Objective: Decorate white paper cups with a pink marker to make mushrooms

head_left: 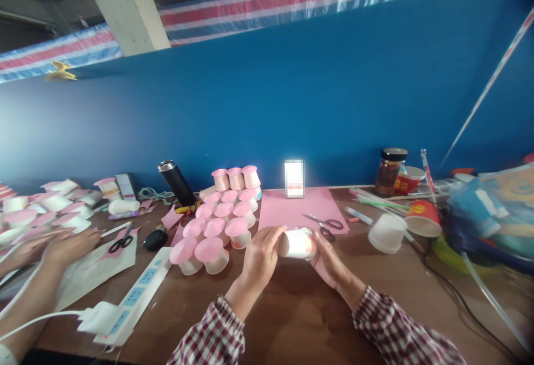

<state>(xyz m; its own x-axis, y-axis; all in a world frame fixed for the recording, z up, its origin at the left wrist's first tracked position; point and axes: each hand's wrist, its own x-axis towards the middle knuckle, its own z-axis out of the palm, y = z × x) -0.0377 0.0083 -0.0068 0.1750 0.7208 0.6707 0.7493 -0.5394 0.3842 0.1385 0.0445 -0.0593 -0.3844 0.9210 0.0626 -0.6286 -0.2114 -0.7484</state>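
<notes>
A white paper cup [297,243] lies on its side in the air between my two hands, above the brown table. My left hand [263,256] closes on its left end, while my right hand [330,265] grips the right end. Just beyond the cup, dark-handled scissors [325,225] rest partly on a pink paper sheet [298,205]. To the left of my left hand stand rows of cups topped with pink paper discs [214,228]. The palm sides of both hands are hidden.
A white power strip [136,292] and black round lid [155,239] lie left; a black thermos [176,182] leans behind. Another person's hands [69,251] work at far left near more cups. Right stand a white cup [387,232], red cup [423,218] and jar [391,171].
</notes>
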